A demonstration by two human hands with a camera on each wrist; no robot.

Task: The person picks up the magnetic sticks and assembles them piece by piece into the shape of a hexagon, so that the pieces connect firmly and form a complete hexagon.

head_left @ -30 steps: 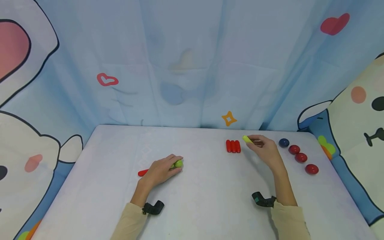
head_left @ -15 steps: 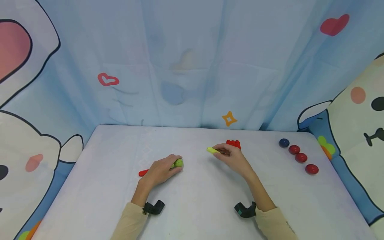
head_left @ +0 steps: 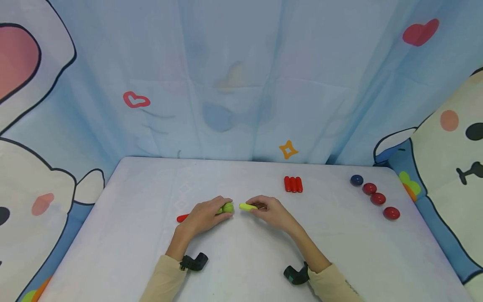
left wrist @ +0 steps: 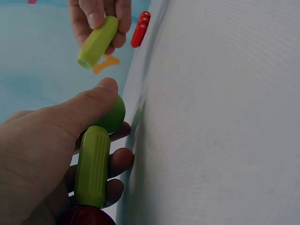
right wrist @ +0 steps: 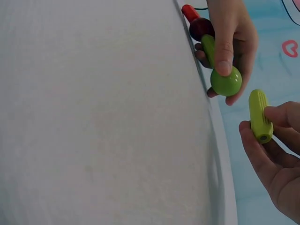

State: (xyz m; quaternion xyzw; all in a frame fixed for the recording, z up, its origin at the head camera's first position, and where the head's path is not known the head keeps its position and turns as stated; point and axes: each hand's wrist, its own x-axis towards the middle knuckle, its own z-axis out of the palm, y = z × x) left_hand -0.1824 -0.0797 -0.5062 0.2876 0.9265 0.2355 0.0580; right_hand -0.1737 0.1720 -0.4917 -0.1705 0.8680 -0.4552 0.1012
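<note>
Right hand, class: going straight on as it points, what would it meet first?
Probably the green ball in the left hand, touched first by the yellow-green stick the right hand pinches; exact depth is unclear.

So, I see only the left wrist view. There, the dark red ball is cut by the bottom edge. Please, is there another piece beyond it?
Observer: Yes. The right wrist view shows a red rod beyond the dark red ball, on the side away from the green ball.
Operator: Thank you. Are there also loose balls on the table?
Observer: Yes. In the head view, one blue ball and three red balls lie at the person's right.
Operator: And how many red rods lie together past the right hand?
Observer: Three, side by side, in the head view.
</note>
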